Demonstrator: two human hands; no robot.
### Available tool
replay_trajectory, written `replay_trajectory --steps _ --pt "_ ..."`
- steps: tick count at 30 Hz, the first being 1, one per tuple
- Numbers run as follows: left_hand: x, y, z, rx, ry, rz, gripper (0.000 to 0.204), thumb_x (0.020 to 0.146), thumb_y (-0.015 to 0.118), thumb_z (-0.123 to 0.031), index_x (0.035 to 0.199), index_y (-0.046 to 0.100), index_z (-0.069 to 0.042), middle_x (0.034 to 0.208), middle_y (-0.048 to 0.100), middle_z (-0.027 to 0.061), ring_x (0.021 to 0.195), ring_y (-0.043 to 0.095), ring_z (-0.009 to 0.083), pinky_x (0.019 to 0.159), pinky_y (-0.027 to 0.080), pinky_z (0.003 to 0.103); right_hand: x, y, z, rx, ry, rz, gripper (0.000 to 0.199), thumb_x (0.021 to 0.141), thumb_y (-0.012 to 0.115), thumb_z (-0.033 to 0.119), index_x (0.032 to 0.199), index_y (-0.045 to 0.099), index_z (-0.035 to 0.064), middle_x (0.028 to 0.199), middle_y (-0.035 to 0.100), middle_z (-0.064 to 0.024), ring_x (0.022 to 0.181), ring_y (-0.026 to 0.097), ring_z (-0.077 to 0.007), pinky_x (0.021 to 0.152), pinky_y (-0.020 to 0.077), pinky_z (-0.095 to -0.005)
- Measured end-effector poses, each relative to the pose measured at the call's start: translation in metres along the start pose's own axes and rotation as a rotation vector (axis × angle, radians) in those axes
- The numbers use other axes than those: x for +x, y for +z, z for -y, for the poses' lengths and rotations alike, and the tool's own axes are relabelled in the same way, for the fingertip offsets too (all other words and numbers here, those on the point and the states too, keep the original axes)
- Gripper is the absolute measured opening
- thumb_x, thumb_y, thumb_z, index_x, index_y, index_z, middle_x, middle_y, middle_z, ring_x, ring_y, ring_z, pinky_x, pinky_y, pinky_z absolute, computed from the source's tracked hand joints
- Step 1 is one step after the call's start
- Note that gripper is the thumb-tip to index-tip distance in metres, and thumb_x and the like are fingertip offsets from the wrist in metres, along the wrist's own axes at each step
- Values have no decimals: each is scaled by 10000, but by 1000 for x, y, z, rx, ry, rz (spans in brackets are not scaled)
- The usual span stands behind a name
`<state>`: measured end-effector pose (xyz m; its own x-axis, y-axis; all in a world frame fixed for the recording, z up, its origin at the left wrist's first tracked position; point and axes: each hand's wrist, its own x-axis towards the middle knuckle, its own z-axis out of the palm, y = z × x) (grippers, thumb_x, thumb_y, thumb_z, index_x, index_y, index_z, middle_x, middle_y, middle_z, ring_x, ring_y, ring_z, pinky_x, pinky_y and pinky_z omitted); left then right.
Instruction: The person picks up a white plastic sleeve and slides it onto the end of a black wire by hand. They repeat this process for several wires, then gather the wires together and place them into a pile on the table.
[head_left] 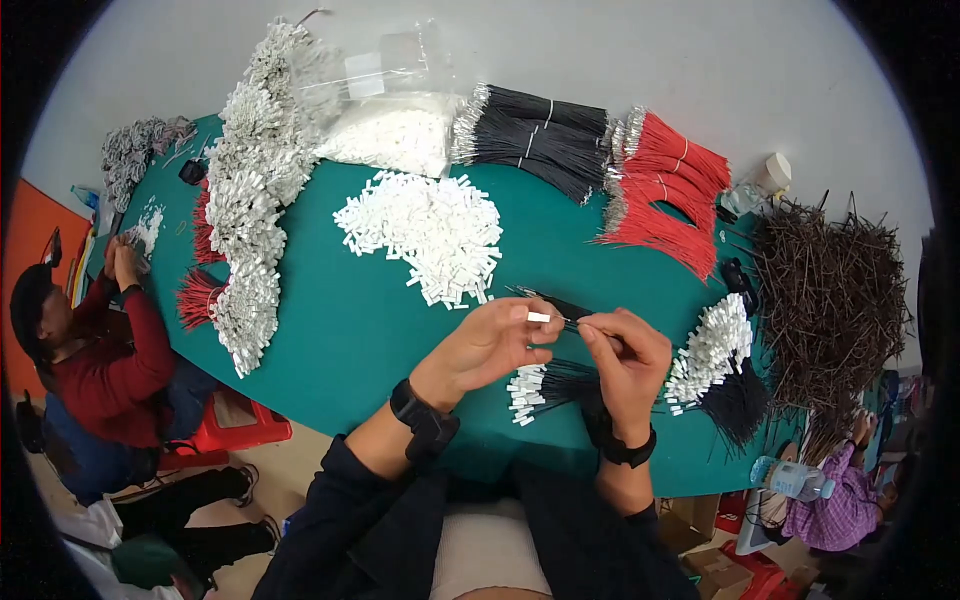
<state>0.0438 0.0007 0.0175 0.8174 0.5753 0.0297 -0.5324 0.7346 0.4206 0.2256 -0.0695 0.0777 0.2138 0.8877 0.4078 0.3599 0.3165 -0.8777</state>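
Note:
Between the thumb and fingertip of my left hand point(482, 345) is a small white plastic connector housing point(538, 317). My right hand point(632, 362) is closed in a pinch on a thin wire point(571, 321), whose end points at the housing. Whether the two touch is too small to tell. Below the hands lies a bunch of black wires with white housings on their ends point(526, 394), partly hidden by my right hand. More loose black wires point(550, 302) lie just behind my fingers. A large pile of loose white housings point(425, 232) spreads beyond my left hand.
Bundled black wires point(540, 135) and red wires point(670, 185) line the back of the green table point(330, 320). A plastic bag of white pieces point(395, 135) and heaped white-ended wires point(245, 200) stand left. Finished-looking black wires point(735, 400), brown strands point(830, 290) and a bottle point(792, 478) lie right. Co-workers sit either side.

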Motion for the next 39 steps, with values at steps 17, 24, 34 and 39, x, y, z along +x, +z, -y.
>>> replay_trajectory --steps 17,24,34,39 --pt "-9 25 -7 339 144 -364 224 942 678 -15 1160 703 28 1030 705 108 889 692 160 798 591 280 -5 3 4 -96 -44 -63 110 800 780 -57 897 745 -21 677 564 -5 582 408 -75 518 258 -253" --pt "-16 39 -10 876 463 -437 184 903 718 36 1085 745 33 1040 719 110 906 705 154 787 589 259 -6 0 5 -202 -137 -56 121 792 788 -49 902 748 -14 715 632 -34 611 488 -104 532 318 -252" --pt "-23 44 -8 1010 507 -465 176 858 744 88 1026 737 39 1024 713 109 864 704 130 748 542 224 -6 1 11 -230 -150 -42 110 786 787 -47 878 748 0 756 683 -50 647 554 -136 544 362 -263" --pt "-22 44 -8 1018 523 -459 168 854 748 90 1013 735 38 1018 713 105 865 700 124 753 538 222 -4 1 15 -253 -186 -37 144 759 792 -59 879 744 6 778 701 -95 670 632 -225 608 457 -315"
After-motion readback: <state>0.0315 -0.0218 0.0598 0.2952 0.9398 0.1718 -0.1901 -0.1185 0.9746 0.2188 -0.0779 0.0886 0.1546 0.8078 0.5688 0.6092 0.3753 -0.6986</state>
